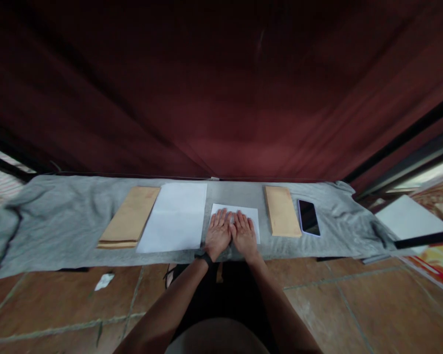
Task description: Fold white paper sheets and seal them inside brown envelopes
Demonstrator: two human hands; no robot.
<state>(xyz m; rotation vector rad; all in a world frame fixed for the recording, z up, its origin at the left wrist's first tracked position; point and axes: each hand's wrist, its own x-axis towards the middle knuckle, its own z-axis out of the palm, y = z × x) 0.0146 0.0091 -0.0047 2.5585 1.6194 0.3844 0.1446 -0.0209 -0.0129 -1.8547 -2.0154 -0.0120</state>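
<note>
My left hand and my right hand lie flat side by side, fingers stretched out, pressing on a folded white paper in the middle of a grey cloth. The left wrist carries a black band. To the left of the hands lies a stack of white sheets, and further left a stack of brown envelopes. Right of the hands sits another stack of brown envelopes, with a dark phone beside it.
A dark red curtain hangs behind the cloth-covered surface. Brown floor tiles lie below, with a scrap of white paper at the left. A white board and a colourful printed sheet sit at the far right.
</note>
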